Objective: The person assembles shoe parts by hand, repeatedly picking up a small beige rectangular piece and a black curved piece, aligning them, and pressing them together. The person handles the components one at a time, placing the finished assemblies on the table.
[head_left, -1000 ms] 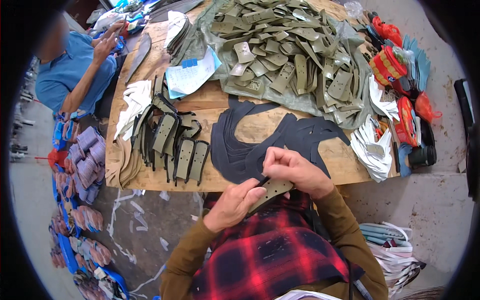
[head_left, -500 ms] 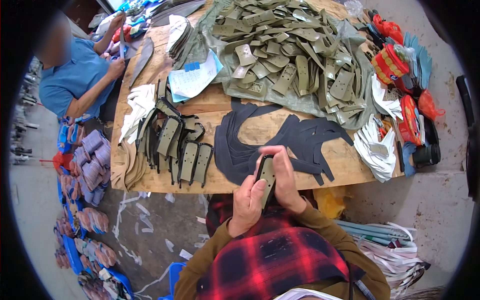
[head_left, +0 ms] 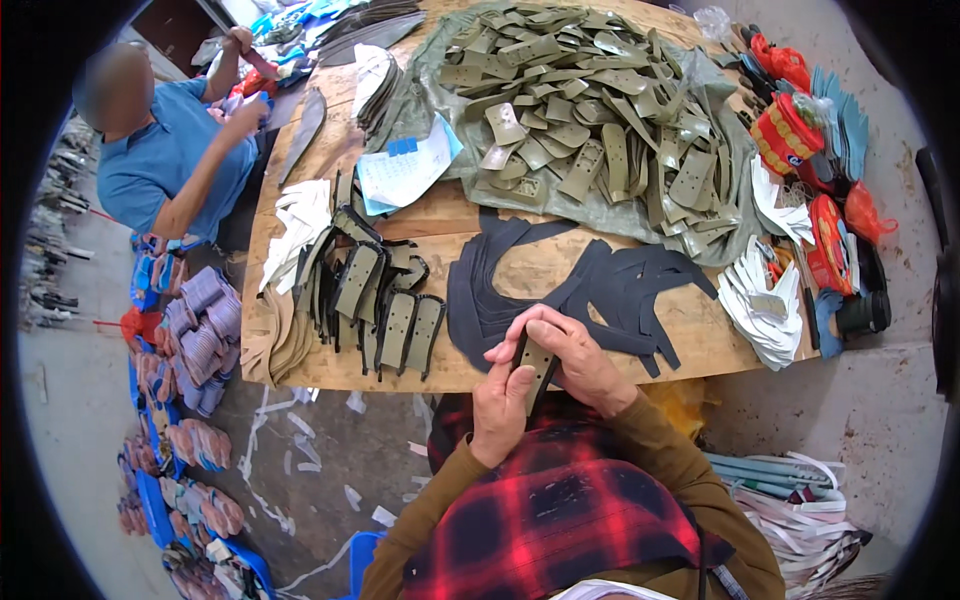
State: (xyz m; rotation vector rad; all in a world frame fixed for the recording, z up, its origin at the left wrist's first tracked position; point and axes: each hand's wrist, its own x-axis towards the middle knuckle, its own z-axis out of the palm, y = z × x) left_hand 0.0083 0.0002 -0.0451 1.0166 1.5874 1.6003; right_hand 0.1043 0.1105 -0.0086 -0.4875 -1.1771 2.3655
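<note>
Just off the table's near edge, both my hands are closed on an olive perforated plate [head_left: 538, 362] edged with a black strip. My left hand [head_left: 498, 412] grips its left side, thumb against its face. Fingers of my right hand [head_left: 582, 362] wrap over the top end, with the thumb lying across the upper face. Part of the plate is hidden behind them. Similar black-edged plates [head_left: 398, 325] lie in a cluster left of my hands. Beyond my hands, dark strips [head_left: 480, 290] lie fanned and curved on the wooden table [head_left: 560, 262].
Loose olive plates [head_left: 590, 130] form a large pile on plastic sheeting. White cut pieces [head_left: 762, 310] sit at the right edge, white pieces [head_left: 298, 225] and tan pieces [head_left: 275, 345] at the left. A paper sheet [head_left: 410, 178] lies beyond. Another person [head_left: 180, 140] works at far left.
My right fingers have folded over the plate's top, and the thumb has come across its face. The whole view has shifted slightly. The other person's hands have moved.
</note>
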